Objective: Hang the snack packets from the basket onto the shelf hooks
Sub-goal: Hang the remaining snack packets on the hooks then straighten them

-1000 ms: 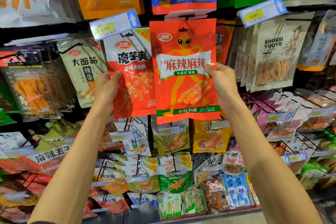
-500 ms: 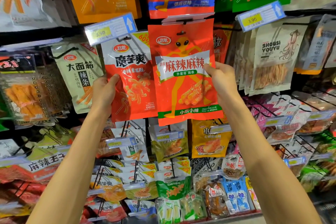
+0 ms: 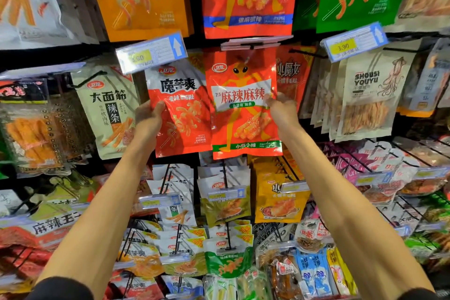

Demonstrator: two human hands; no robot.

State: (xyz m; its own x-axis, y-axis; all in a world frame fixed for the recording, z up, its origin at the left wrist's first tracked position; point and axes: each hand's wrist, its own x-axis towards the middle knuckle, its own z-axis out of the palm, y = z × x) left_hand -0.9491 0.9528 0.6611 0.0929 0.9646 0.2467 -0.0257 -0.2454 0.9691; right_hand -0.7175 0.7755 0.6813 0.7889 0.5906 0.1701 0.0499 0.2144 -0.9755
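Red packet [image 3: 244,126] with orange alien figure, right grip [image 3: 282,110] pinching its edge, left grip [image 3: 148,119] clasping white-red packet [image 3: 186,117]

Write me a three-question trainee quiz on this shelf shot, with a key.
1. True or false: the left hand holds a green packet.
2. The right hand holds the alien packet at which edge? A left, B right, C bottom.
3. Fill in: the price tag above the squid packets reads ___.
Key: 1 false, it holds the red-and-white packet. 2 B. 3 3.90.
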